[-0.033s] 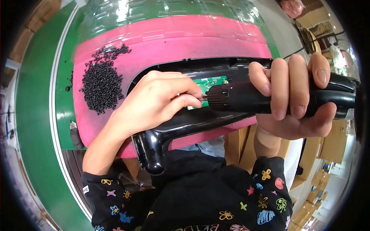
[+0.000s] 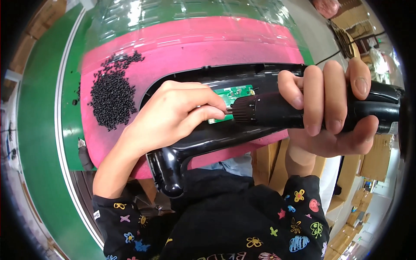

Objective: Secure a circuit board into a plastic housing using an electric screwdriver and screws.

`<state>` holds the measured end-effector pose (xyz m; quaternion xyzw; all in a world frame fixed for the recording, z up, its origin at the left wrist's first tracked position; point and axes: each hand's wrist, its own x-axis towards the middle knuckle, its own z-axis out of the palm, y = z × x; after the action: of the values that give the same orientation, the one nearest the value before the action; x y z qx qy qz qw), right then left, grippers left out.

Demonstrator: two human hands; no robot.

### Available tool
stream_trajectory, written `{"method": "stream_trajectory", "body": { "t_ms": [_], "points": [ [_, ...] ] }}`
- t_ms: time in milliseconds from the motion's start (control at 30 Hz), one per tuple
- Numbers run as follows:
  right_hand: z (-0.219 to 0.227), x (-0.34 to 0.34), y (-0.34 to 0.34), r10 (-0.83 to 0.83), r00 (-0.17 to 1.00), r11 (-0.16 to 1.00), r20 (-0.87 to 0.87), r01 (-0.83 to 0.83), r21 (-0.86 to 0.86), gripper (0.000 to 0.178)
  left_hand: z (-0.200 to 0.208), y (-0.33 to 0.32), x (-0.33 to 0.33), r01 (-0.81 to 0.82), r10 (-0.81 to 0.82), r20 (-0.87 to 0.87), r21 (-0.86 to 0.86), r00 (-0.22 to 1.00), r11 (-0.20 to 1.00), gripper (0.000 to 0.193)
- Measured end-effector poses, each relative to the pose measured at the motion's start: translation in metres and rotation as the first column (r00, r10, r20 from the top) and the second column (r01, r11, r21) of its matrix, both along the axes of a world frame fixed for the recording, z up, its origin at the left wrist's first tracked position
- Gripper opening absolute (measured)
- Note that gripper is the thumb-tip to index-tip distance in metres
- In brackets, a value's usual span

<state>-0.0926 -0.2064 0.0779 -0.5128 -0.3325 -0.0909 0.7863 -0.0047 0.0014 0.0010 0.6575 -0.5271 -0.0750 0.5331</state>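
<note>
the right hand (image 2: 333, 108) grips a black power screwdriver (image 2: 277, 110). the left hand (image 2: 173, 115) pinches its tip, maybe holding a tiny screw, over the green board (image 2: 234, 92) in a black plastic shell (image 2: 203, 138) on the pink mat (image 2: 195, 43).

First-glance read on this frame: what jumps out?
The right hand grips a black electric screwdriver at centre right, its tip at a green circuit board inside a black plastic housing. The left hand pinches at the tip, steadying it. Behind lies a bright pink mat, with a heap of small black screws at its left.
</note>
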Motion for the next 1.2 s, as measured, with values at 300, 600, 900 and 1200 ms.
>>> {"method": "stream_trajectory", "body": {
  "t_ms": [300,600,900,1200],
  "points": [
    [-0.015,-0.014,-0.022,-0.426,0.901,0.887,-0.086,0.396,-0.237,0.029,0.004,0.003,-0.008,-0.173,0.123,0.149,0.385,0.981,0.907,0.034],
    [-0.033,-0.001,-0.027,-0.405,0.9,0.904,-0.16,0.368,-0.218,0.027,0.005,0.001,-0.009,-0.161,0.089,0.183,0.425,0.979,0.891,0.032],
    [-0.046,0.008,-0.023,-0.162,0.983,0.987,-0.088,0.16,-0.036,0.033,0.009,0.002,-0.008,-0.177,0.112,0.171,0.427,0.979,0.887,0.023],
    [-0.047,0.003,-0.027,-0.189,0.976,0.98,-0.105,0.18,-0.088,0.036,0.018,0.005,0.001,-0.431,0.373,0.411,0.054,0.832,0.901,0.022]
  ]
}}
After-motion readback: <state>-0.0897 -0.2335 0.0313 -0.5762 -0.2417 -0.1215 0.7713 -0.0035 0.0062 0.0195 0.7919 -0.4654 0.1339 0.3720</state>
